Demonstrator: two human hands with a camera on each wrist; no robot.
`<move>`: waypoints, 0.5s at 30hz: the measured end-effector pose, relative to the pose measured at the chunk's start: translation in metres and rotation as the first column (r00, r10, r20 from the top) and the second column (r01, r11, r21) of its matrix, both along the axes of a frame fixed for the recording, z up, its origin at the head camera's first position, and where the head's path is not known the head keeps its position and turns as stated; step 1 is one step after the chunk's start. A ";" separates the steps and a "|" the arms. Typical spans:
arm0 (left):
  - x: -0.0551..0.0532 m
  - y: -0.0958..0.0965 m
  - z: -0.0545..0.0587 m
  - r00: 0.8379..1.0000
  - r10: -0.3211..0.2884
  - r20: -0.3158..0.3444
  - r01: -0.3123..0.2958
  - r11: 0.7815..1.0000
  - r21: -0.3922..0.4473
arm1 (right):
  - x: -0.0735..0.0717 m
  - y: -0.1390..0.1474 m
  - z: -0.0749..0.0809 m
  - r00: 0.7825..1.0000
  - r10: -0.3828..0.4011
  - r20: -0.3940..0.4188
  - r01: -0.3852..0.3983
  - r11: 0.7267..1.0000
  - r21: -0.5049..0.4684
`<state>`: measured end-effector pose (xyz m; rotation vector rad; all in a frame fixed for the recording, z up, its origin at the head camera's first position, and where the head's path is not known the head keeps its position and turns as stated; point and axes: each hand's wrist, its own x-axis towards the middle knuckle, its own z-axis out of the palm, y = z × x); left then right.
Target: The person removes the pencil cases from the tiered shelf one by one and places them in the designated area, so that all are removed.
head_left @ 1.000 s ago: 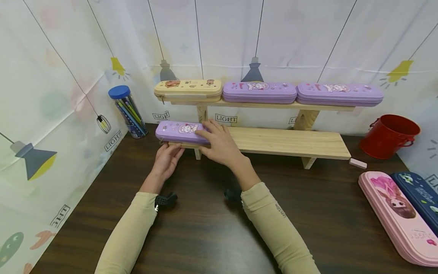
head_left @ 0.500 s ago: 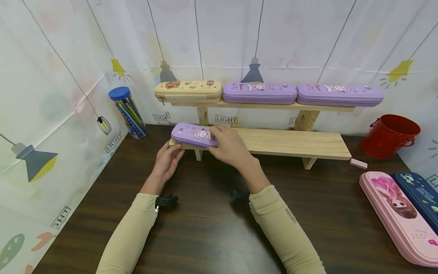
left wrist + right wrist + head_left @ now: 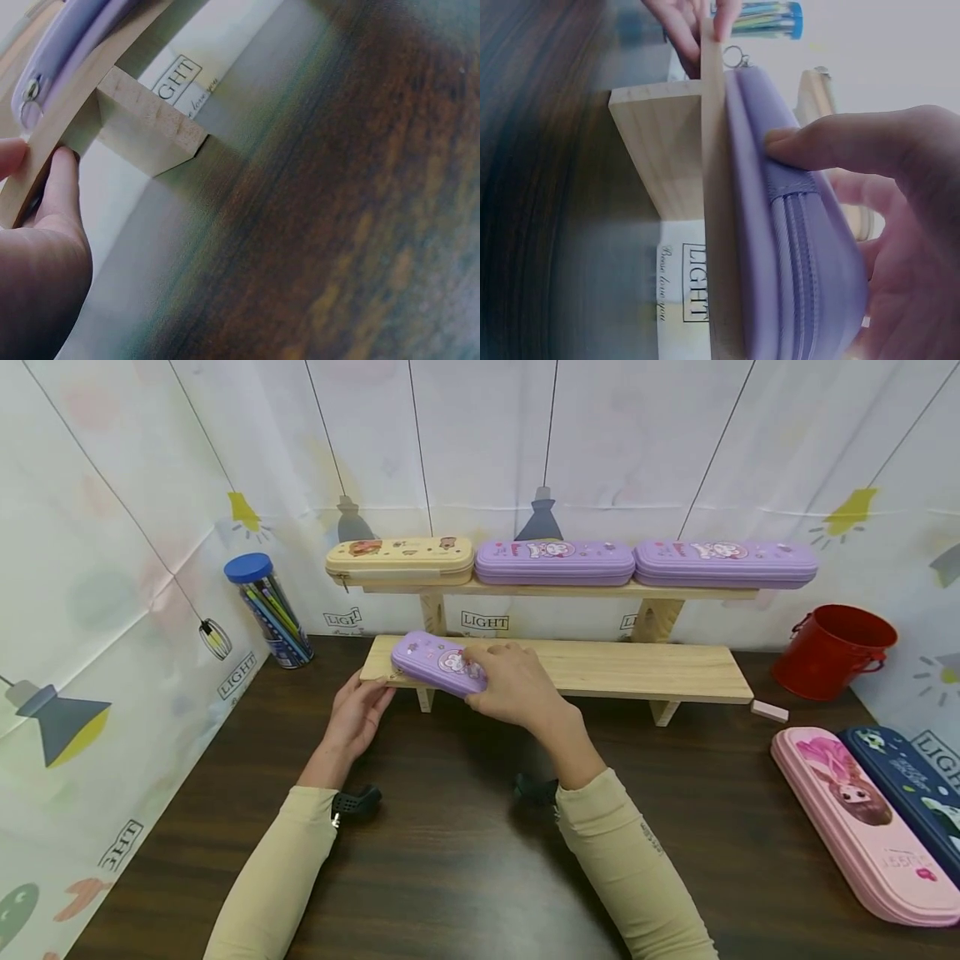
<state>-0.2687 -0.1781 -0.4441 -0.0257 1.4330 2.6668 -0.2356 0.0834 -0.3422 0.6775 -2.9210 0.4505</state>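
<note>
My right hand (image 3: 517, 687) grips the right end of a purple pencil case (image 3: 433, 662) with a cartoon print, its thumb on the near side. The case lies at an angle over the left part of the lower wooden shelf (image 3: 615, 667), its right end jutting past the front edge. In the right wrist view its zipper (image 3: 799, 262) faces the camera and a ring pull hangs at the far end. My left hand (image 3: 352, 718) pinches the shelf's front left corner, with one finger (image 3: 61, 184) under the board in the left wrist view.
A yellow case (image 3: 401, 560) and two purple cases (image 3: 555, 562) stand along the upper shelf. At left is a blue-lidded tub of pencils (image 3: 270, 610). On the right are a red bucket (image 3: 832, 652), a small pale block (image 3: 770, 711), a pink case (image 3: 862, 827) and a navy case (image 3: 907, 785).
The purple case has slid right along the lower shelf and turned, its right end swinging toward the front. My right hand moved right with it, closing its grip. The left hand stays at the shelf corner.
</note>
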 end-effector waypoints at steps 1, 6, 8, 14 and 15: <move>0.000 0.000 0.000 1.000 -0.002 0.001 0.002 1.000 0.002 | 0.001 0.001 0.000 1.000 -0.006 0.009 0.006 1.000 0.000; 0.000 0.001 0.000 1.000 0.002 0.002 -0.002 1.000 0.000 | 0.006 0.009 0.001 1.000 0.000 0.025 0.000 1.000 -0.021; 0.001 0.001 0.001 1.000 0.004 -0.003 -0.004 1.000 -0.007 | 0.008 0.013 0.002 1.000 0.010 0.028 -0.009 1.000 -0.025; 0.002 0.002 0.002 1.000 0.010 0.005 -0.010 1.000 -0.018 | 0.016 0.026 0.007 0.998 0.028 0.059 -0.030 0.999 0.020; 0.002 0.002 0.002 1.000 0.013 0.010 -0.013 1.000 -0.019 | 0.018 0.028 0.007 0.998 0.030 0.064 -0.032 0.999 0.036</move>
